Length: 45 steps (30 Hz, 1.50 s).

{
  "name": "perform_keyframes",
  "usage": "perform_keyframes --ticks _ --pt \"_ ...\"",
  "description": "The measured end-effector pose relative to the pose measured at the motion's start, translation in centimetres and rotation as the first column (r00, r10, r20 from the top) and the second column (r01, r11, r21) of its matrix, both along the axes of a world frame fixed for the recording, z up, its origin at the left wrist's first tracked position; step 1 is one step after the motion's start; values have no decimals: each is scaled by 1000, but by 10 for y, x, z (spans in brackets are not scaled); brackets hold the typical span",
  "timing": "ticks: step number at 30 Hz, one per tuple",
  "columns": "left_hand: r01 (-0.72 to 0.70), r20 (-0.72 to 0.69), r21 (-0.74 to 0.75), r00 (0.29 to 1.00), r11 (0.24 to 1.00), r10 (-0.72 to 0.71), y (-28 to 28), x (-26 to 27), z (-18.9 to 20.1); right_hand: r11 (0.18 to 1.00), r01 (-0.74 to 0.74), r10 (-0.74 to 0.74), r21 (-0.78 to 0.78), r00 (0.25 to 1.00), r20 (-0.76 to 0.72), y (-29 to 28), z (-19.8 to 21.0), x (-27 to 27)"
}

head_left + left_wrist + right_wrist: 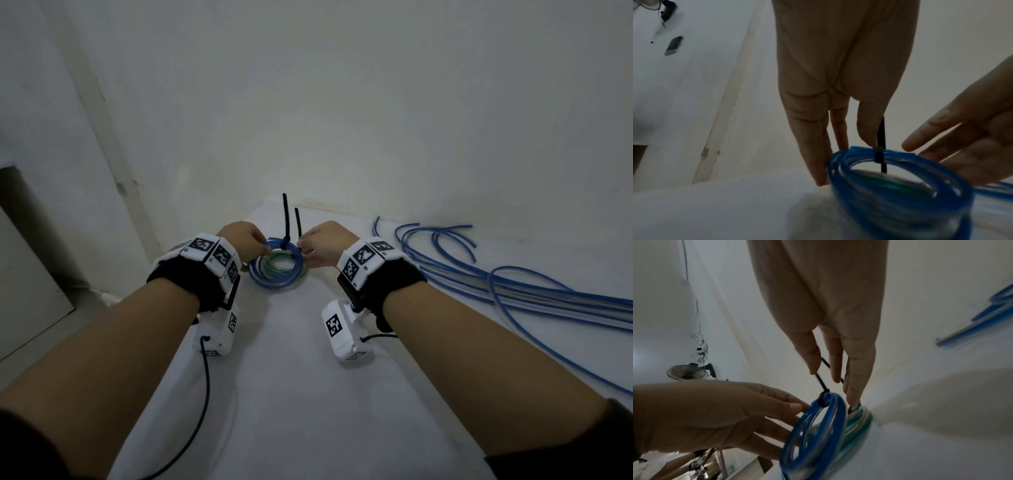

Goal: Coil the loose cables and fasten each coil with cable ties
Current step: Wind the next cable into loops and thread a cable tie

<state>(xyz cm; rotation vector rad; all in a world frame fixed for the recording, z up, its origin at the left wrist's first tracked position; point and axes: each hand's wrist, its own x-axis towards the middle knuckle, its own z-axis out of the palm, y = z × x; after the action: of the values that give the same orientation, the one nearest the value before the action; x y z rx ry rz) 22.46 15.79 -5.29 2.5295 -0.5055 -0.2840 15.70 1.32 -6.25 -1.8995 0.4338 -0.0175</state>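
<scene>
A blue cable coil (pixel 255 270) stands tilted on the white table (pixel 291 377), over a green coil (pixel 279 265) that lies flat. A black cable tie (pixel 285 219) wraps the blue coil's top, its tail sticking up. A second black tie (pixel 298 222) rises just to its right. My left hand (pixel 245 240) touches the coil's left rim with straight fingers (pixel 818 162). My right hand (pixel 322 245) is at the right rim, fingers straight (pixel 857 369), one fingertip on the green coil (pixel 859 421). Whether either hand pinches a tie is not plain.
Several loose blue cables (pixel 513 284) sprawl over the table's right side to the wall. The table's left edge runs close beside my left forearm, with the floor below it. A wall fan (pixel 687 374) hangs far to the left.
</scene>
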Motion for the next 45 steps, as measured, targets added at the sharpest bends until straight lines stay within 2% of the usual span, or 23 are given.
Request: perform_keyframes --ticks 3,5,8,12,14,17,20,23,28,30,33,35,38,41,43,45 --pt "43 85 152 995 987 -56 -8 -11 15 999 34 -34 -42 999 -9 -14 13 -22" --pt "29 158 186 986 982 -59 -16 -20 27 996 57 -59 -69 998 -27 -27 23 -44" --pt "38 254 158 964 987 -78 -34 -43 44 984 93 -100 -150 994 -41 -51 34 -82" --pt "150 298 52 941 987 -159 -69 -86 59 931 105 -151 -350 983 -108 -88 40 -135" --pt "229 313 25 923 973 -225 -90 -112 63 872 65 -172 -485 969 -179 -107 39 -162" --pt "353 305 19 889 935 -342 -122 -151 63 741 -51 -203 -669 933 -296 -130 33 -201" --pt "439 275 10 863 898 -424 -149 -186 55 656 -170 -219 -735 890 -401 -147 25 -236" --pt "498 251 14 837 867 -485 -169 -212 45 616 -258 -211 -744 856 -473 -160 17 -262" --pt "583 202 -10 797 812 -569 -196 -237 28 609 -283 -138 -741 883 -450 -170 5 -289" --pt "609 197 19 775 793 -601 -204 -238 21 632 -250 -107 -734 909 -402 -172 3 -293" --pt "626 189 30 762 780 -619 -211 -234 14 790 -72 -101 -609 964 -245 -177 6 -298" --pt "639 190 9 754 769 -629 -212 -233 13 848 42 -110 -529 989 -98 -182 15 -303" --pt "646 234 -58 750 761 -619 -211 -233 17 851 142 -99 -506 989 111 -188 35 -312" --pt "616 338 -41 749 787 -569 -207 -233 26 865 255 -132 -432 947 294 -190 45 -317" --pt "621 357 -38 740 783 -570 -203 -234 31 835 346 -158 -428 895 416 -187 48 -319" --pt "614 370 -103 754 783 -543 -199 -236 33 783 417 -161 -461 853 497 -184 48 -320"
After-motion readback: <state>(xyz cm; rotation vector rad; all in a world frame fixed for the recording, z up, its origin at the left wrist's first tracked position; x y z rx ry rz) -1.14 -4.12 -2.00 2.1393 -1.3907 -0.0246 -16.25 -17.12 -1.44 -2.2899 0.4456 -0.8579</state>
